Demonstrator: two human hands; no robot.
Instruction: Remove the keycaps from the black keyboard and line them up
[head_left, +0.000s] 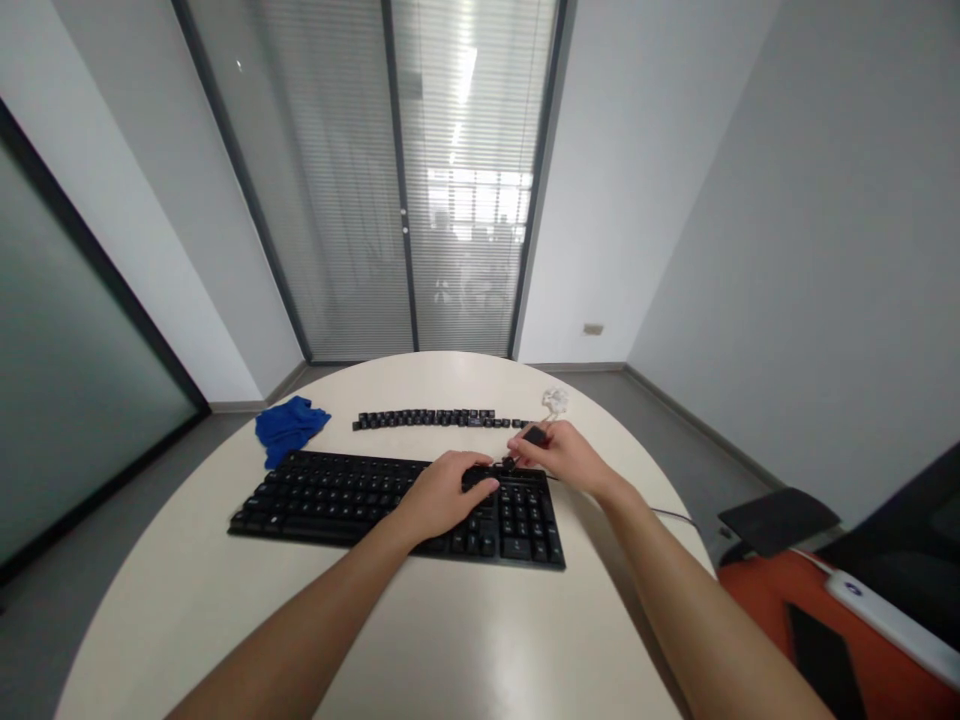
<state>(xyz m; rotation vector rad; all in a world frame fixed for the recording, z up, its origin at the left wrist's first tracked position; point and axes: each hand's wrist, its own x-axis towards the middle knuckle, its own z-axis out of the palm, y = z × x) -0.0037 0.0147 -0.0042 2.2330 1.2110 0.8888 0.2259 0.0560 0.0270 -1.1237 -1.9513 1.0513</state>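
Note:
A black keyboard [330, 500] lies on the round table in front of me, its number pad at the right end. My left hand [446, 490] rests across its right-centre keys, thumb and fingers apart. Above the rear edge near the number pad, my right hand [553, 450] pinches a small dark tool [534, 436]. A tiny black piece [509, 463] shows just below the fingers, at the keyboard's back edge; whether it belongs to the tool I cannot tell. Behind the keyboard, loose black keycaps [420, 418] stand in rows.
A crumpled blue cloth [291, 428] touches the keyboard's far left corner. A clear, whitish crumpled item [555, 401] sits beyond my right hand. A cable [675, 516] runs over the table's right edge. An orange chair [772, 610] beside it holds a white power strip [889, 622].

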